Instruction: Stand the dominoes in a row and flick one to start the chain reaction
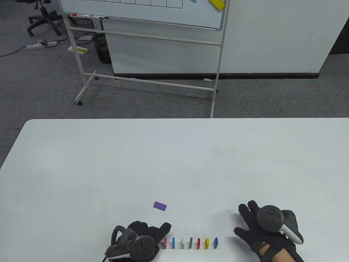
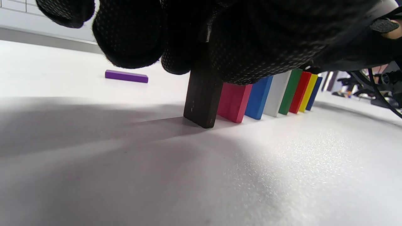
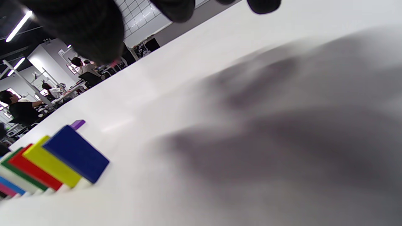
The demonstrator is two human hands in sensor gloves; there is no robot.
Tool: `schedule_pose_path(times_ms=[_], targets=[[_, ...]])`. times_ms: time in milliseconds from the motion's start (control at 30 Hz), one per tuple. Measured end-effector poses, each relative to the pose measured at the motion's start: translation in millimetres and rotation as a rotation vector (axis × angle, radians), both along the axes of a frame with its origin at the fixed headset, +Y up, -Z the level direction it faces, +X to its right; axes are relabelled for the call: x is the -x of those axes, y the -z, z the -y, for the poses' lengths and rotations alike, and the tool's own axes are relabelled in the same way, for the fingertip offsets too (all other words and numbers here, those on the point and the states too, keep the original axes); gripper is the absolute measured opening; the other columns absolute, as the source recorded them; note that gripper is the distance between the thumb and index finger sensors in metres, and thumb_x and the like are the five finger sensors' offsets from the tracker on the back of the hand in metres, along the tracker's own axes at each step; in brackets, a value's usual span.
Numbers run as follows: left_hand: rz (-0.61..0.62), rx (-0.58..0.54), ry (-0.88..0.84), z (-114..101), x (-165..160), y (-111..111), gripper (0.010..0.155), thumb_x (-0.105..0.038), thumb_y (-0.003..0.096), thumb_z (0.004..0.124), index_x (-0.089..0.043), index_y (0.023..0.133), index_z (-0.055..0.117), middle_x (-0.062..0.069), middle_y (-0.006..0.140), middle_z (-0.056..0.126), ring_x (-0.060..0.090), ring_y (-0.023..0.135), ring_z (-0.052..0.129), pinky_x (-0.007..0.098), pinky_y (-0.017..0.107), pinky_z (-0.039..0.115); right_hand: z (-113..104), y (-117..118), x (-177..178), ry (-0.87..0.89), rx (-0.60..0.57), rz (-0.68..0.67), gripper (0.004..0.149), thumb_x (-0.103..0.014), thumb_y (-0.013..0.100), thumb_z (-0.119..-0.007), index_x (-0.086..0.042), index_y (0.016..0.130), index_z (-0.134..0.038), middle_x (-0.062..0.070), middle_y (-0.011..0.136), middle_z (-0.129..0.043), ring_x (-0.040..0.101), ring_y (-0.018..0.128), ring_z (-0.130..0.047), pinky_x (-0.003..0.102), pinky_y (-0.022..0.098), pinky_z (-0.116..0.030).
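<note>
Left hand (image 1: 141, 237) pinches a black domino (image 2: 202, 94), standing it at the row's (image 1: 190, 243) left end, near edge. Right hand (image 1: 261, 229) rests open. Next, I'd guess: a steady release, then the purple domino (image 1: 160, 206).

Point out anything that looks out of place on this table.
The purple domino lies flat, apart from the standing row, farther up the table. The left hand pinches a black domino at the row's pink end; it looks slightly tilted, not yet set.
</note>
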State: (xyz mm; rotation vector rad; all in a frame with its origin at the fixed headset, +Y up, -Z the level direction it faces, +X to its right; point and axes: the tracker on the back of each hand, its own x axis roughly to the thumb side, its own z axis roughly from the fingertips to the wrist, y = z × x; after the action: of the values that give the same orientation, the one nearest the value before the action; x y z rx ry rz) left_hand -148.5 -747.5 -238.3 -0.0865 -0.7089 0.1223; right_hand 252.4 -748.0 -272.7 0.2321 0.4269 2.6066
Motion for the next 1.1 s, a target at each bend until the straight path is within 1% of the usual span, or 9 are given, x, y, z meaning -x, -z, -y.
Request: schedule_pose_path(times_ms=[267, 433, 533, 667, 733, 800, 833, 933, 1100], targets=[[-0.030, 0.054, 0.053, 3, 4, 3, 0.085, -0.043, 0.0455, 0.093, -0.026, 0.111, 0.041, 0.000, 0.098, 0.075, 0.030, 0.066, 0.087, 0.065, 0.065, 0.059, 0, 0, 0, 0.000, 0.000, 0.000, 0.086, -0.056, 0.050, -0.077, -0.016, 0.113, -0.035, 0.020, 0.116, -0.018, 0.056, 0.106, -0.032, 0.078, 0.065, -0.031], [-0.095, 0.152, 0.136, 3, 10, 8, 0.096, -0.045, 0.0458, 0.092, -0.026, 0.111, 0.025, 0.004, 0.112, 0.048, 0.035, 0.082, 0.075, 0.068, 0.068, 0.050, 0, 0, 0, 0.005, 0.006, -0.003, 0.087, -0.057, 0.050, -0.077, -0.016, 0.114, -0.035, 0.020, 0.116, -0.018, 0.055, 0.107, -0.032, 0.078, 0.065, -0.031], [-0.158, 0.135, 0.167, -11, 17, 13, 0.096, -0.043, 0.0451, 0.093, -0.025, 0.111, 0.026, 0.005, 0.114, 0.042, 0.039, 0.089, 0.070, 0.069, 0.068, 0.049, -2, -1, -1, 0.007, -0.002, -0.002, 0.086, -0.057, 0.050, -0.077, -0.016, 0.114, -0.035, 0.020, 0.116, -0.018, 0.055, 0.107, -0.032, 0.078, 0.065, -0.031], [-0.173, 0.182, 0.250, -33, 21, 27, 0.093, -0.042, 0.0471, 0.091, -0.024, 0.112, 0.026, 0.006, 0.116, 0.037, 0.041, 0.095, 0.064, 0.069, 0.069, 0.048, -1, 0, -2, 0.019, 0.007, 0.006, 0.087, -0.056, 0.050, -0.077, -0.016, 0.114, -0.035, 0.020, 0.116, -0.018, 0.056, 0.106, -0.033, 0.078, 0.065, -0.031], [-0.160, 0.155, 0.293, -42, 19, 39, 0.092, -0.041, 0.0465, 0.092, -0.025, 0.112, 0.029, 0.005, 0.116, 0.039, 0.041, 0.096, 0.064, 0.069, 0.069, 0.047, -1, 0, -2, 0.014, 0.005, 0.001, 0.087, -0.057, 0.050, -0.077, -0.016, 0.114, -0.035, 0.019, 0.116, -0.018, 0.056, 0.106, -0.033, 0.078, 0.065, -0.031], [-0.177, 0.079, 0.330, -47, 19, 54, 0.090, -0.041, 0.0464, 0.092, -0.025, 0.112, 0.031, 0.004, 0.116, 0.042, 0.041, 0.096, 0.064, 0.069, 0.069, 0.047, -1, 0, -2, 0.004, 0.003, 0.003, 0.087, -0.057, 0.050, -0.077, -0.016, 0.114, -0.035, 0.020, 0.116, -0.018, 0.056, 0.107, -0.033, 0.078, 0.065, -0.031], [-0.174, 0.064, 0.327, -45, 18, 63, 0.089, -0.040, 0.0464, 0.092, -0.025, 0.112, 0.032, 0.004, 0.116, 0.043, 0.041, 0.096, 0.064, 0.069, 0.069, 0.047, -1, 1, -3, 0.006, 0.007, 0.006, 0.087, -0.057, 0.050, -0.077, -0.016, 0.114, -0.035, 0.020, 0.116, -0.018, 0.056, 0.106, -0.033, 0.078, 0.065, -0.031], [-0.115, 0.117, 0.294, -33, 12, 92, 0.088, -0.038, 0.0470, 0.091, -0.028, 0.111, 0.032, 0.002, 0.117, 0.041, 0.042, 0.100, 0.057, 0.069, 0.070, 0.043, -1, 2, -5, 0.027, 0.010, 0.019, 0.087, -0.057, 0.050, -0.077, -0.016, 0.114, -0.035, 0.020, 0.116, -0.018, 0.056, 0.107, -0.033, 0.078, 0.065, -0.031], [-0.069, 0.162, 0.367, -2, 1, 118, 0.089, -0.039, 0.0472, 0.092, -0.032, 0.110, 0.030, -0.002, 0.118, 0.037, 0.043, 0.104, 0.050, 0.068, 0.071, 0.041, -1, 2, -9, 0.030, 0.011, 0.039, 0.087, -0.057, 0.050, -0.077, -0.016, 0.114, -0.035, 0.022, 0.115, -0.018, 0.056, 0.107, -0.033, 0.078, 0.065, -0.031]])
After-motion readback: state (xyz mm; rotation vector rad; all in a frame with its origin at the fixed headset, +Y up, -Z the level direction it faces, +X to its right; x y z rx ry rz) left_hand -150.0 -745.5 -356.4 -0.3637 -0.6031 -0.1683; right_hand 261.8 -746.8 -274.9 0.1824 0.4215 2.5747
